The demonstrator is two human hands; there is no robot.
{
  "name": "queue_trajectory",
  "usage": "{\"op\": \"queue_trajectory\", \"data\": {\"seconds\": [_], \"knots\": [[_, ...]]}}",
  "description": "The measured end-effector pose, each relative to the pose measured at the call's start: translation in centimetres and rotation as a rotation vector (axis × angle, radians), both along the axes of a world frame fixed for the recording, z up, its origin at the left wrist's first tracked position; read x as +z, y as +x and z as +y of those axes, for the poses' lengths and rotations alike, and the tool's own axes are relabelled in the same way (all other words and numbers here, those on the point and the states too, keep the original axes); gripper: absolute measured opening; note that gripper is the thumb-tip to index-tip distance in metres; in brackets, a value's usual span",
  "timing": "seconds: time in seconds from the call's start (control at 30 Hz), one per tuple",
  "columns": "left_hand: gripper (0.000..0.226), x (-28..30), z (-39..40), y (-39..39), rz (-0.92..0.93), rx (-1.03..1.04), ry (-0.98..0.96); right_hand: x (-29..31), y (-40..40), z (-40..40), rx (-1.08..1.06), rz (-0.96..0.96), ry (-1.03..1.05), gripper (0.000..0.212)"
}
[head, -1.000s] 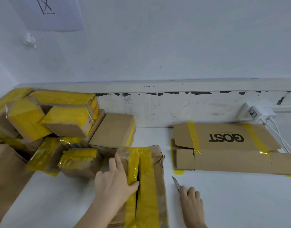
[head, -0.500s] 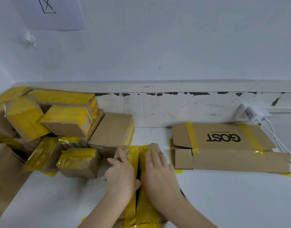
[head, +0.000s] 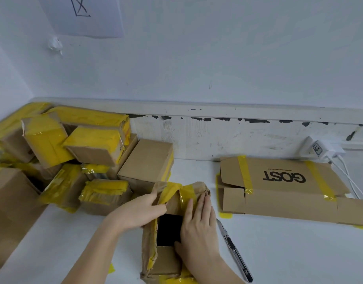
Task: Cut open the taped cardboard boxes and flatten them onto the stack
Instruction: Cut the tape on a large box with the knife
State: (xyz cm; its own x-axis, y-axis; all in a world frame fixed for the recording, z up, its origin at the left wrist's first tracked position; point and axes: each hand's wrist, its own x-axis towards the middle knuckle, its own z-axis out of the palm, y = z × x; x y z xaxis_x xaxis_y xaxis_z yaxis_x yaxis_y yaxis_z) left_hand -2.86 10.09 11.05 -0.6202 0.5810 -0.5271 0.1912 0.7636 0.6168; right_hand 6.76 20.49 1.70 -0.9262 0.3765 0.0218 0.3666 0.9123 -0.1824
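1. Lying on the white tabletop (head: 299, 253) near its front edge, the opened box (head: 166, 261) has its long axis running from the front edge toward the back wall, with its far end pointing at the wall.
2. The yellow tape along the box top is split; the two top flaps stand parted and a dark interior shows between them.
3. The left hand (head: 135, 212) is on the left side of the box. Its fingers curl round the left flap near the far end and grip it.
4. The right hand (head: 199, 226) lies on the right flap. Its fingers are straight, close together, and point toward the back wall, pressing flat on the cardboard.
5. The utility knife (head: 233, 251) lies on the tabletop just to the right of the right hand, apart from it. Its long axis runs roughly front to back, with the blade end toward the wall.
6. The flattened box (head: 289, 193), printed "GOST", lies flat toward the back right of the tabletop, long axis parallel to the back edge, well apart from both hands.
7. The pile of taped boxes (head: 74, 156) occupies the back left corner, just beside the far left end of the opened box.
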Motion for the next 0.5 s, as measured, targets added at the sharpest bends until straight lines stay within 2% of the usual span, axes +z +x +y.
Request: {"op": "queue_trajectory", "data": {"seconds": [0.03, 0.07, 0.1, 0.13, 0.2, 0.23, 0.27, 0.3, 0.33, 0.4, 0.43, 0.5], "knots": [[0.017, 0.1, -0.5, -0.3, -0.066, 0.067, 0.078, -0.1, -0.1, 0.2, -0.001, 0.026, 0.048, 0.069], [0.01, 0.3, -1.1, -0.5, -0.148, 0.173, 0.181, -0.1, -0.2, 0.7, -0.023, 0.014, 0.064, 0.057], [0.008, 0.3, -1.6, -0.7, -0.222, 0.305, 0.291, -0.3, -0.2, 1.6, -0.045, -0.025, 0.064, 0.054], [0.011, 0.1, -2.0, -0.7, -0.276, 0.423, 0.382, 0.0, -0.2, 2.5, -0.058, -0.076, 0.038, 0.065], [0.02, -0.5, -2.7, -0.1, -0.378, 0.518, 0.47, 1.4, 0.0, 4.1, -0.056, -0.088, 0.012, 0.103], [0.027, -0.9, -2.8, 0.3, -0.428, 0.528, 0.482, 2.6, 0.3, 4.7, -0.057, -0.072, 0.003, 0.11], [0.034, -1.3, -2.9, 0.6, -0.455, 0.534, 0.493, 3.5, 0.6, 4.9, -0.025, -0.076, -0.017, 0.103], [0.043, -1.8, -3.1, 0.6, -0.455, 0.542, 0.505, 3.9, 0.9, 5.2, 0.016, -0.057, -0.124, 0.093], [0.056, -2.2, -3.3, 0.5, -0.421, 0.547, 0.51, 4.7, 1.2, 5.5, 0.031, -0.085, -0.301, 0.087], [0.081, -2.9, -4.1, 0.1, -0.187, 0.516, 0.421, 6.3, 1.8, 5.9, 0.061, -0.003, -0.641, 0.08], [0.085, -3.2, -4.5, 0.1, 0.007, 0.445, 0.303, 7.1, 2.1, 6.2, 0.034, 0.051, -0.874, 0.076], [0.074, -3.7, -4.5, 0.8, 0.422, 0.302, 0.036, 7.8, 2.9, 7.3, -0.049, 0.13, -1.247, 0.071]]}}
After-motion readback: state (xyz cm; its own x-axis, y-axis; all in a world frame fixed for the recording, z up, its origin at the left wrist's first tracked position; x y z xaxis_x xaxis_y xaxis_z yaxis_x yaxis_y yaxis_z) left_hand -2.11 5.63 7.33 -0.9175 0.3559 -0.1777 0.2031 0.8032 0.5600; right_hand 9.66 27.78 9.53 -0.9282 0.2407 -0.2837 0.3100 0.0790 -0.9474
